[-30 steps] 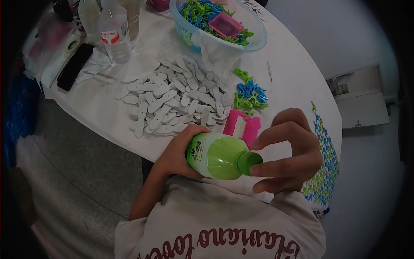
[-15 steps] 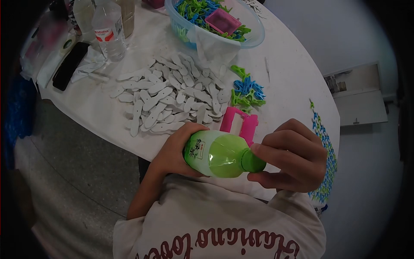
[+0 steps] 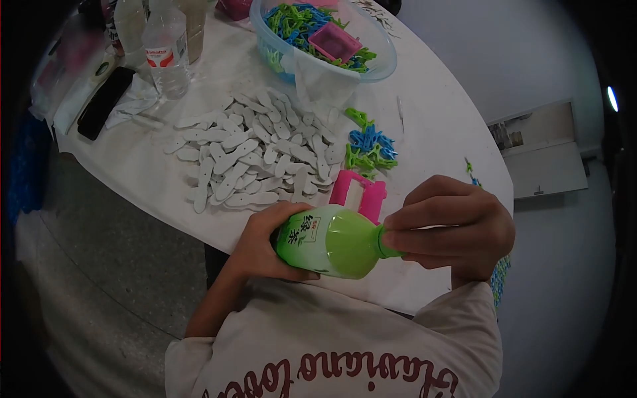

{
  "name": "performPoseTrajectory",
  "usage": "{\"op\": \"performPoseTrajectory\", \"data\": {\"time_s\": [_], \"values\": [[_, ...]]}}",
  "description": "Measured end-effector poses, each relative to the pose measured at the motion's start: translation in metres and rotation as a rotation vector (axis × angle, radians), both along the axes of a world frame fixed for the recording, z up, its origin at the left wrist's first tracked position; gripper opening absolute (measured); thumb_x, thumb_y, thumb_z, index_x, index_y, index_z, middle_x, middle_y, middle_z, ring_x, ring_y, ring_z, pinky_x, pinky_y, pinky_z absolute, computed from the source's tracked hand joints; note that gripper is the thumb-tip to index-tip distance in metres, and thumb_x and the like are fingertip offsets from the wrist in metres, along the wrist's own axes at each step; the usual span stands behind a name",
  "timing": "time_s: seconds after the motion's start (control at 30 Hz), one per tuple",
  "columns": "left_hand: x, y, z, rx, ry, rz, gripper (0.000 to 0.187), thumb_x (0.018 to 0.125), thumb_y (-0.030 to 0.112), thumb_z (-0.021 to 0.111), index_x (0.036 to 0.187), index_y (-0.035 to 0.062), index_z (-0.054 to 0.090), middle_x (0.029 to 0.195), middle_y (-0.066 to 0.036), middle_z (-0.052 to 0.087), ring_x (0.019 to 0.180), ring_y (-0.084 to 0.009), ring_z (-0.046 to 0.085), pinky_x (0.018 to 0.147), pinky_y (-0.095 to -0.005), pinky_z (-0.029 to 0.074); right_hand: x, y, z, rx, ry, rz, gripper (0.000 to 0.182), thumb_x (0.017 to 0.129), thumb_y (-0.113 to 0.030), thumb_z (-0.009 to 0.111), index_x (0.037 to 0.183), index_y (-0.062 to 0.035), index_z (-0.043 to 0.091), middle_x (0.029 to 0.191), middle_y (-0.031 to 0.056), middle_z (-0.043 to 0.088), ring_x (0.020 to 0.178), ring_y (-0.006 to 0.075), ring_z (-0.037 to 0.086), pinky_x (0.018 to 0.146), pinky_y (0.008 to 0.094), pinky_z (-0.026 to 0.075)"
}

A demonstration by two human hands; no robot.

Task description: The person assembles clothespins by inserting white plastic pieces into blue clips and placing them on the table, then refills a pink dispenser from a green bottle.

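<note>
My left hand [image 3: 262,242] is wrapped round the body of a green tea bottle [image 3: 348,244], which lies nearly level in front of my shirt. At its neck end, the fingers of my right hand [image 3: 458,222] close on the green bottle cap [image 3: 388,242] and hide most of it. A pink plastic fixture [image 3: 371,199] sits on the table just beyond the bottle. Past that lies a small heap of green and blue clips [image 3: 371,142], and to its left a big pile of flat white pieces [image 3: 245,156] with small holes.
A clear basin [image 3: 371,74] at the back holds many clips and a pink box [image 3: 334,42]. Back left stand a clear water bottle [image 3: 166,60] and a black phone-like object [image 3: 106,103]. A thin pointed tool [image 3: 401,114] lies right of the clips. More clips [image 3: 501,278] hang at the right edge.
My right hand has turned and its fingers have closed further over the cap. The bottle has shifted slightly in my left hand, and the whole view has moved a little.
</note>
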State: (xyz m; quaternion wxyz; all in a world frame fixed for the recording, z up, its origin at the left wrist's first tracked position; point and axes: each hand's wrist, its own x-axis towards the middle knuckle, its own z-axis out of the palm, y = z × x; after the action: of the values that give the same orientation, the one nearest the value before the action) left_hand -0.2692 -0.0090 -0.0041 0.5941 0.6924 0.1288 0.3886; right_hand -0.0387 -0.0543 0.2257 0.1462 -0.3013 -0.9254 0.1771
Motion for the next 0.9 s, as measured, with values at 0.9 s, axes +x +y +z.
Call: {"op": "performPoseTrajectory", "data": {"time_s": [0.9], "values": [[-0.008, -0.024, 0.066, -0.033, 0.174, 0.159, 0.086, 0.051, 0.035, 0.096, 0.122, 0.0009, 0.062, 0.1, -0.014, 0.07, 0.091, -0.0257, 0.07, 0.083, -0.0362, 0.055, -0.001, -0.024, 0.02, 0.183, -0.262, -0.565, 0.05, 0.089, -0.045, 0.074, 0.061, -0.0105, 0.051, 0.047, 0.0009, 0.045, 0.036, 0.0167, 0.044, 0.038, 0.034, 0.033]]}}
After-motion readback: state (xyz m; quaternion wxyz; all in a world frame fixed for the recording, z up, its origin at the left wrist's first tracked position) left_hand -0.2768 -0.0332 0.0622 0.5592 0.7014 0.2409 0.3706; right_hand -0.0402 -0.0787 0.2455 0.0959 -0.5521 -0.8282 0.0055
